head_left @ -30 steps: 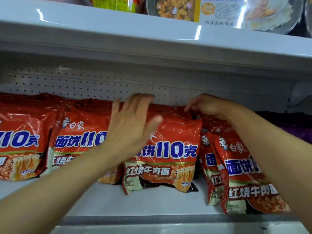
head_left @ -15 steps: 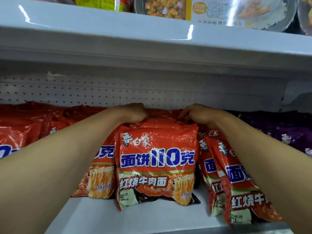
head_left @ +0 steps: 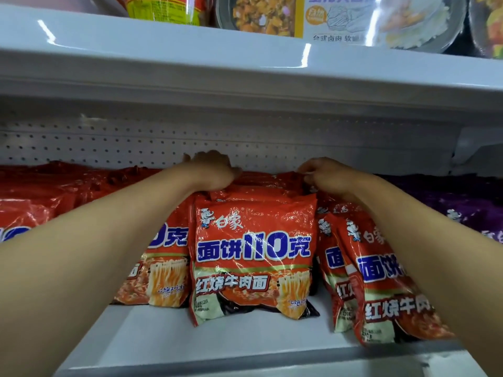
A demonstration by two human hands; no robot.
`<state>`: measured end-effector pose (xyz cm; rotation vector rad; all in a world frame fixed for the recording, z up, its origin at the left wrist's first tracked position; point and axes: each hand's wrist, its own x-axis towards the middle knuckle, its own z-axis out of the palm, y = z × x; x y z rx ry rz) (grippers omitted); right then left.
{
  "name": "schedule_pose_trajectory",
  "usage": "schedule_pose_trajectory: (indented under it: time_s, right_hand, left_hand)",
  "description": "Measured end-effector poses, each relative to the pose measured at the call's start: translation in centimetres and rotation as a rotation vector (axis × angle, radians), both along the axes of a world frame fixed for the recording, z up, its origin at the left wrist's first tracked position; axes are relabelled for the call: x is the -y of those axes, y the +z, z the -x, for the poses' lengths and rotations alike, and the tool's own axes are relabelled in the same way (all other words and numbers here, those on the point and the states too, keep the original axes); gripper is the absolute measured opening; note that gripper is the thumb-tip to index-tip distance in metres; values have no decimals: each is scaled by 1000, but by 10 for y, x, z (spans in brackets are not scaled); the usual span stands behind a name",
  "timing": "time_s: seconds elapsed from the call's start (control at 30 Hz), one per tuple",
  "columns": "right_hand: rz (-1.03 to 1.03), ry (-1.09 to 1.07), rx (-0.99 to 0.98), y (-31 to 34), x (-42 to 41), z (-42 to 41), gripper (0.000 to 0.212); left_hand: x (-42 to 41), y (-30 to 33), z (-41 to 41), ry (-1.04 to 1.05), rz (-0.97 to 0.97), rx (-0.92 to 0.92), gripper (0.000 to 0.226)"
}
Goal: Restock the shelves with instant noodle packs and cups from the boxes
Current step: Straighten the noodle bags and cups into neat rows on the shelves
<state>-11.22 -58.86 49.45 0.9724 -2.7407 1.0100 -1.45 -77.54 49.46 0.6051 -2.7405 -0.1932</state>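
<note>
A red instant noodle pack (head_left: 254, 257) with blue lettering stands at the middle of the white shelf (head_left: 217, 341), leaning back on more red packs behind it. My left hand (head_left: 211, 170) reaches over its top left corner, fingers curled down behind the row. My right hand (head_left: 325, 174) pinches the top edge of a pack at the top right corner. More red packs stand to the left (head_left: 163, 268) and lean at the right (head_left: 381, 281).
Purple noodle packs (head_left: 462, 202) fill the shelf's far right. A perforated back panel (head_left: 136, 148) lies behind the rows. The upper shelf (head_left: 245, 66) overhead carries cups and bowl meals (head_left: 340, 20). Bare shelf surface shows in front of the packs.
My left hand went from lying flat on the pack's front to reaching over its top. The middle pack now stands more upright. The view has moved closer.
</note>
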Motion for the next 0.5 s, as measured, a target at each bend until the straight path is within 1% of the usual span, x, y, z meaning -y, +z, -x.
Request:
schedule_pose_trajectory:
  time_s: [0.07, 0.13, 0.17, 0.2, 0.3, 0.33, 0.37, 0.43, 0.5]
  right_hand:
    - [57, 45, -43, 1, -10, -9, 31]
    - [70, 142, -20, -1, -19, -19, 27]
    - [40, 188, -2, -3, -24, -26, 26]
    - [-30, 215, 3, -4, -28, -33, 30]
    - [-304, 157, -96, -7, -31, -51, 59]
    - [-355, 123, -147, -9, -29, -55, 63]
    - [-371, 97, -191, -11, -28, -58, 61]
    - [-327, 47, -255, -15, -28, -63, 58]
    - [-255, 7, -294, -17, -30, -65, 57]
  left_hand:
    - [-10, 0, -19, -24, 94, -103, 48]
    - [-25, -9, -42, -75, 165, -179, 47]
    - [-33, -18, -53, -105, 213, -201, 52]
    - [-43, -30, -63, -143, 256, -213, 61]
    - [-70, -70, -81, -213, 296, -157, 100]
    - [-76, -82, -82, -199, 299, -117, 110]
    - [-80, -93, -80, -168, 310, -82, 118]
    - [-81, -111, -77, -94, 343, -50, 125]
    - [-77, -121, -78, -74, 336, -86, 127]
